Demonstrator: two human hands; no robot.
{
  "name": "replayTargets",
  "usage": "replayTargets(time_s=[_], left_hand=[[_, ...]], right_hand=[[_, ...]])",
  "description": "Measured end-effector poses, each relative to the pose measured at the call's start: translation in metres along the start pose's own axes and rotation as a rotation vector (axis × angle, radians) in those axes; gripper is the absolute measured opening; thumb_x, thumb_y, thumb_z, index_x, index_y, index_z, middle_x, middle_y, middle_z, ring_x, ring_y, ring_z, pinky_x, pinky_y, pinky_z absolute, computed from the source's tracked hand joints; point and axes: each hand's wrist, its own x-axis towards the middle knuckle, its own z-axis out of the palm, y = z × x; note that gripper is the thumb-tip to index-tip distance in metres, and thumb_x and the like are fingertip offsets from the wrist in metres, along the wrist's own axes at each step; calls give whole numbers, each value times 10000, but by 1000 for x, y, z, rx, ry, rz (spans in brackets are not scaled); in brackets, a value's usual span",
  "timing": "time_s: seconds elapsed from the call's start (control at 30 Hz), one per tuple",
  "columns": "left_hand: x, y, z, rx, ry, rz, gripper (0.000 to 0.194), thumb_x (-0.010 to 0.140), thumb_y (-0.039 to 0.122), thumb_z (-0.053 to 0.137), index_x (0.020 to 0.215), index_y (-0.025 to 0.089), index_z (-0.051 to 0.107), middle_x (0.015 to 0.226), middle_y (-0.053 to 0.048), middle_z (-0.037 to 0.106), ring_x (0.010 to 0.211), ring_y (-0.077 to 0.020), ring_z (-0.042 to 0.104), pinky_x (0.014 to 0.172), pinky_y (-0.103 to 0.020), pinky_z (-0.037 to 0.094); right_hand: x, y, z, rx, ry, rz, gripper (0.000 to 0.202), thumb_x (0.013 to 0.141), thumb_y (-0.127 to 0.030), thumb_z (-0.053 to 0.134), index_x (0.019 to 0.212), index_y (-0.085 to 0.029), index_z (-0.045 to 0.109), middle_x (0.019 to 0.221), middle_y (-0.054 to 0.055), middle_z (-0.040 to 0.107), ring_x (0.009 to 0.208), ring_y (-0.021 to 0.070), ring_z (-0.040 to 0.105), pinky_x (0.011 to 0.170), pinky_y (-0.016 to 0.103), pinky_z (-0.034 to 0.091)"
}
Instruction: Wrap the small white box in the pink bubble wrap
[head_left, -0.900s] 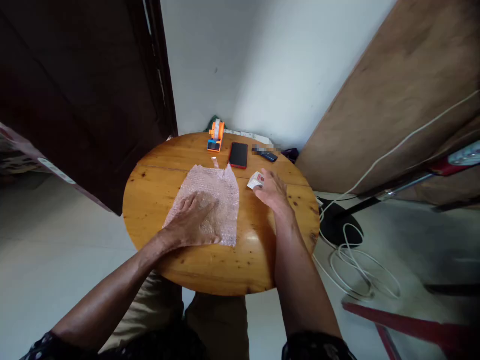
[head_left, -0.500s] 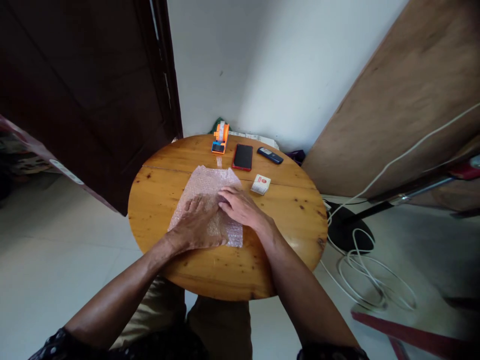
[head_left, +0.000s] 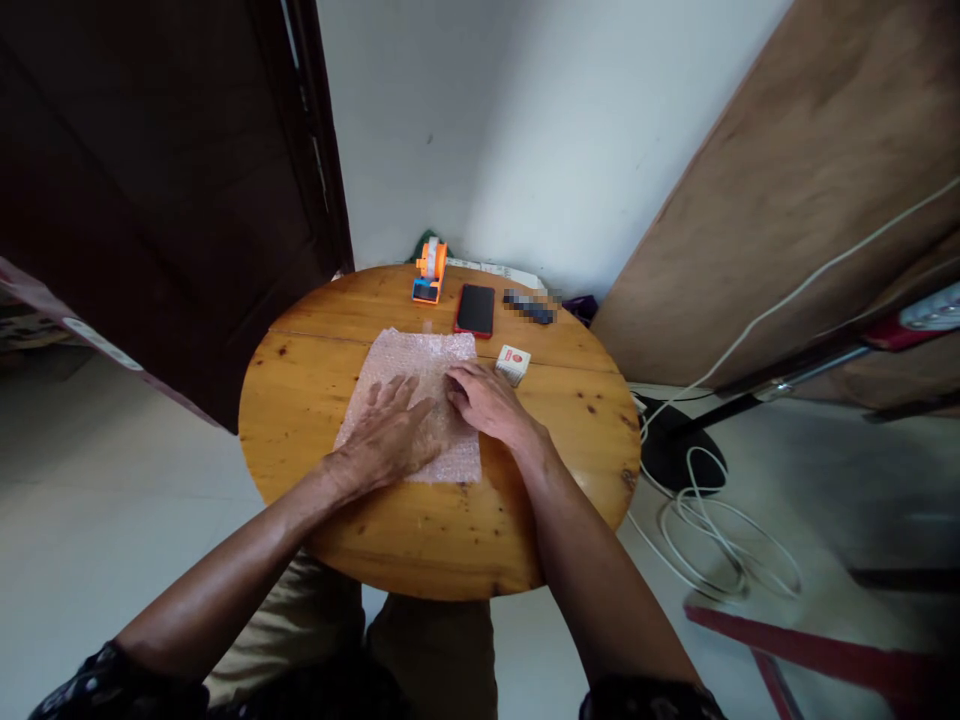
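A sheet of bubble wrap (head_left: 420, 355) lies flat on the round wooden table (head_left: 570, 420). My left hand (head_left: 386, 435) rests palm down on its left and middle part, fingers spread. At the sheet's right edge, my right hand (head_left: 487, 400) has its fingers slightly bent and touching the wrap, thumb apart from them. A dark patch shows under its fingertips; I cannot tell if it is more than shadow. Just beyond the right hand is a small white box with red print (head_left: 513, 364).
An orange and blue tape dispenser (head_left: 430, 270) stands at the table's far edge. Right of it lie a black phone with a red edge (head_left: 475, 310) and a blurred dark object (head_left: 531, 306). A coiled white cable (head_left: 720, 540) and a black stand base (head_left: 686, 460) are on the floor.
My left hand has lifted its thumb inward and turned, its fingers now pointing more forward across the wrap. The right hand's fingers have bent more at the right edge. The view has shifted slightly.
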Motion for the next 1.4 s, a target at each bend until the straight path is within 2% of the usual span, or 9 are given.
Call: replayTargets(time_s=[0.23,0.37,0.5,0.6,0.7,0.8,0.97,1.23,1.4], left_hand=[[12,-2,23,-121,-84,142,918,790,757,571,1549,304,324,1667,-144,157,1526,-447,34,1162,-722,-5],[10,2,19,-109,-113,104,924,772,732,618,1538,289,354,1665,-152,156,1528,-437,27,1165,-709,-35],[9,4,18,-117,-97,101,910,773,721,623,1526,272,380,1661,-156,171,1525,-448,24,1158,-717,-33],[10,2,20,-115,-92,108,897,783,703,620,1526,262,378,1659,-164,173,1523,-455,38,1152,-725,-24],[10,2,21,-112,-91,113,897,777,699,621,1526,270,374,1661,-160,174,1523,-450,53,1155,-719,-33],[11,7,17,-122,-91,97,907,763,706,617,1515,252,391,1650,-155,218,1519,-461,64,1164,-720,-23],[10,13,13,-184,-63,38,935,751,612,666,1529,196,358,1617,-126,312,1497,-449,181,1215,-626,172],[12,-2,19,-146,-29,163,887,766,622,670,1513,222,408,1656,-155,196,1487,-473,171,1159,-738,27],[14,-25,0,-319,157,92,417,848,285,585,1255,227,654,1401,-68,596,1312,-269,512,1151,-469,361]], right_hand=[[-2,1,-17,34,179,20,303,880,-202,562,1167,-193,659,1317,125,627,1208,306,559,1040,479,405],[-7,18,-29,-23,415,268,447,818,-246,627,1261,-190,607,1372,155,577,1224,370,525,1010,539,402],[-7,40,-28,-11,336,490,474,747,-221,665,1219,-206,616,1219,154,657,1126,361,581,982,534,419],[-5,47,-27,226,393,527,349,735,-265,677,1081,-228,649,1050,94,702,1023,299,626,943,476,466],[-4,36,-32,701,504,348,433,753,-406,682,1142,-227,612,1081,68,701,996,249,643,891,422,514],[-6,7,-36,1038,344,96,516,736,-466,734,1182,-242,606,1131,64,698,1019,226,652,878,383,527],[-5,-38,-22,1128,-70,-49,485,743,-457,761,1159,-237,647,1130,52,700,1038,214,655,912,363,512],[13,-8,9,1196,178,280,393,699,-507,725,918,-192,638,875,18,706,850,183,653,810,320,499],[13,-2,9,1162,130,279,427,657,-396,774,1016,-202,648,974,32,727,918,198,666,866,355,505]])
